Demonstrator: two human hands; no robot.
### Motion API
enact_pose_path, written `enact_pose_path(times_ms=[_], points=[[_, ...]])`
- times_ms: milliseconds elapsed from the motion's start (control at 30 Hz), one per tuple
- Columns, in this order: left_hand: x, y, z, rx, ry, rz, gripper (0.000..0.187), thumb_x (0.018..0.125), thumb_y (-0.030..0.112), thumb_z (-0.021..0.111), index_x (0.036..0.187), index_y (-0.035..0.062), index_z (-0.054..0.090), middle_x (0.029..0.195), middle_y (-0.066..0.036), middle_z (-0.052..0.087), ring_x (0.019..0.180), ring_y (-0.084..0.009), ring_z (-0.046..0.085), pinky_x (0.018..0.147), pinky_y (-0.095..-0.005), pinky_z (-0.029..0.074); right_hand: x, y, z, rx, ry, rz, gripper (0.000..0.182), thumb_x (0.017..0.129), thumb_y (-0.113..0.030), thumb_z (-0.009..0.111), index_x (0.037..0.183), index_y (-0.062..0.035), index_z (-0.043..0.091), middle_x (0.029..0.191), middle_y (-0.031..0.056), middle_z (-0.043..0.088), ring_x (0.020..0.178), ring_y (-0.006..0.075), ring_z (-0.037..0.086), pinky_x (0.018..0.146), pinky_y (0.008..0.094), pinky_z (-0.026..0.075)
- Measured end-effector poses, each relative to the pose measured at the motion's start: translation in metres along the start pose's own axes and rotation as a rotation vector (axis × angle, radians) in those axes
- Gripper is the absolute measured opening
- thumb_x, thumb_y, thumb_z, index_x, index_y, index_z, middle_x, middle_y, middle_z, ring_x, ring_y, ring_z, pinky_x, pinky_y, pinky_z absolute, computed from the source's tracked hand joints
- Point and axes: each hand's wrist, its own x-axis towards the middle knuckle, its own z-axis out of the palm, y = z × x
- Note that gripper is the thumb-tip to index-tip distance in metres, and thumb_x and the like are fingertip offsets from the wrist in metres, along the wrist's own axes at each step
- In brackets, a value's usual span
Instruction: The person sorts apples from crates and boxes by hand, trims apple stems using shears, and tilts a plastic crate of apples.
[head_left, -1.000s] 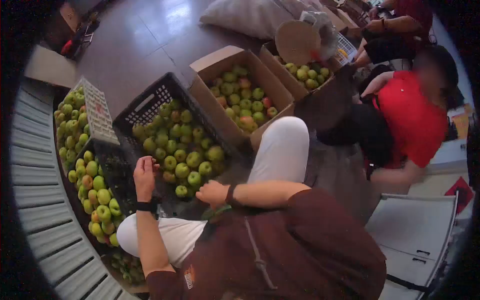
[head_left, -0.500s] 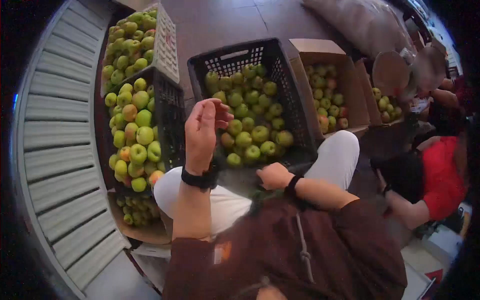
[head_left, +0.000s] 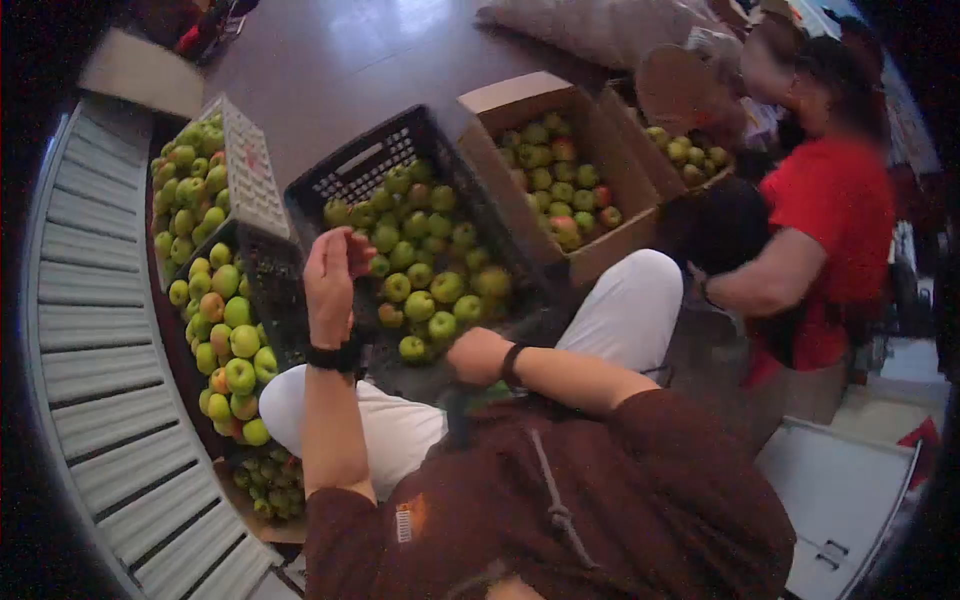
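Note:
In front of me a black plastic crate [head_left: 372, 157] holds many green apples [head_left: 420, 278], some with a reddish blush. My left hand [head_left: 333, 277] is raised over the crate's near left side. Its fingers are loosely curved and apart from the thumb, with no apple visible in them. My right hand [head_left: 478, 357] is curled closed at the crate's near end, close to the nearest apples. Its fingertips are turned away from view, so whatever they hold is hidden. Dark bands circle both wrists.
Left stand a white crate [head_left: 262, 170] and a dark crate [head_left: 268, 290] of apples beside a slatted roller conveyor [head_left: 105, 340]. Cardboard boxes [head_left: 610, 245] of apples stand to the right. A person in a red shirt [head_left: 835, 210] works at far right, near a white cabinet [head_left: 840, 500].
My view has swung right, so the crates and boxes sit farther left. Both my hands keep nearly the same pose over the crate. The person in red is more upright.

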Motion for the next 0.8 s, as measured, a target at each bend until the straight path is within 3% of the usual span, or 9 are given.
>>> enact_pose_path(times_ms=[167,267,367,433,500,600,700,800], points=[[-0.063,0.004,0.013,-0.049,-0.010,0.001,0.027,0.094,0.029,0.041,0.099,0.0045,0.053,0.083,-0.005,0.060,0.073,-0.0136,0.060,0.062,-0.0247,0.047,0.002,0.002,0.020,-0.004,0.080,0.033,0.014,0.060,-0.020,0.060,0.066,-0.0088,0.066,0.071,0.0112,0.064,0.068,0.0294,0.062,0.059,0.0404,0.050],[-0.071,-0.037,0.014,-0.145,-0.079,-0.168,0.025,0.094,0.028,0.042,0.098,0.0054,0.052,0.082,-0.005,0.059,0.071,-0.0142,0.060,0.058,-0.0252,0.047,-0.003,-0.005,0.015,0.023,0.065,0.098,0.013,0.061,-0.021,0.061,0.066,-0.0098,0.066,0.073,0.0108,0.065,0.070,0.0300,0.062,0.060,0.0401,0.050],[-0.066,-0.062,0.018,0.009,-0.072,-0.244,0.024,0.092,0.027,0.043,0.094,0.0044,0.051,0.081,-0.006,0.059,0.068,-0.0156,0.060,0.055,-0.0259,0.048,-0.007,-0.009,0.004,0.071,0.028,0.146,0.015,0.063,-0.023,0.062,0.071,-0.0112,0.067,0.078,0.0110,0.065,0.075,0.0296,0.063,0.062,0.0406,0.050],[-0.051,-0.114,-0.006,0.196,-0.098,-0.200,0.028,0.092,0.030,0.042,0.094,0.0034,0.051,0.080,-0.007,0.059,0.067,-0.0161,0.060,0.053,-0.0265,0.047,-0.003,-0.011,0.004,0.093,0.005,0.208,0.023,0.062,-0.022,0.067,0.084,-0.0139,0.068,0.091,0.0080,0.065,0.083,0.0292,0.062,0.066,0.0411,0.050],[-0.050,-0.124,-0.016,0.241,-0.023,-0.458,0.031,0.091,0.033,0.043,0.094,0.0038,0.050,0.079,-0.007,0.059,0.067,-0.0165,0.060,0.052,-0.0267,0.047,0.004,-0.009,-0.002,0.105,-0.122,0.152,0.024,0.062,-0.024,0.069,0.084,-0.0140,0.068,0.091,0.0068,0.065,0.082,0.0297,0.062,0.066,0.0410,0.049],[-0.052,-0.132,-0.034,0.108,0.031,-0.632,0.032,0.090,0.036,0.043,0.095,0.0050,0.049,0.079,-0.007,0.058,0.066,-0.0166,0.060,0.051,-0.0273,0.047,0.026,-0.002,0.007,0.181,-0.325,0.103,0.025,0.063,-0.029,0.071,0.082,-0.0135,0.068,0.090,0.0057,0.065,0.084,0.0283,0.061,0.064,0.0417,0.047],[-0.054,-0.127,-0.041,-0.110,0.119,-0.563,0.031,0.091,0.036,0.042,0.095,0.0062,0.049,0.081,-0.007,0.058,0.065,-0.0167,0.059,0.050,-0.0283,0.046,0.027,0.000,0.008,0.175,-0.319,0.019,0.032,0.060,-0.029,0.065,0.084,-0.0091,0.068,0.083,0.0124,0.065,0.078,0.0270,0.062,0.066,0.0378,0.048],[-0.067,-0.122,-0.038,-0.055,0.129,-0.551,0.031,0.091,0.037,0.043,0.095,0.0065,0.048,0.080,-0.007,0.058,0.064,-0.0168,0.059,0.049,-0.0291,0.046,0.011,-0.017,-0.016,0.076,-0.296,0.131,0.030,0.059,-0.029,0.067,0.082,-0.0081,0.068,0.081,0.0116,0.065,0.077,0.0280,0.062,0.066,0.0376,0.049]])
